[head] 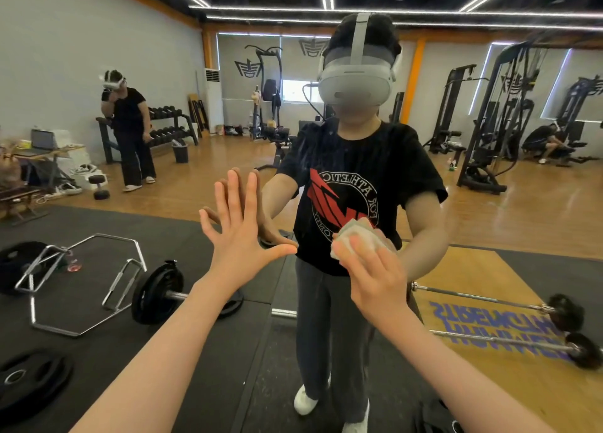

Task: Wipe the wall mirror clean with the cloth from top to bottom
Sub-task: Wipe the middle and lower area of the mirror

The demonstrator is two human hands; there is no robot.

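The wall mirror (pixel 489 204) fills nearly the whole view and reflects a gym and my own figure. My left hand (pixel 241 233) lies flat against the glass with its fingers spread, its reflection meeting it. My right hand (pixel 375 276) presses a folded whitish cloth (pixel 355 240) onto the glass at about waist height of the reflection, fingers stretched over the cloth. Faint streaks show on the glass near the reflected shirt.
All else is reflection: a hex bar (pixel 81 282) and weight plates on black mats at left, barbells (pixel 499 308) on a wooden platform at right, cable machines behind, and another person (pixel 130 132) standing by a dumbbell rack.
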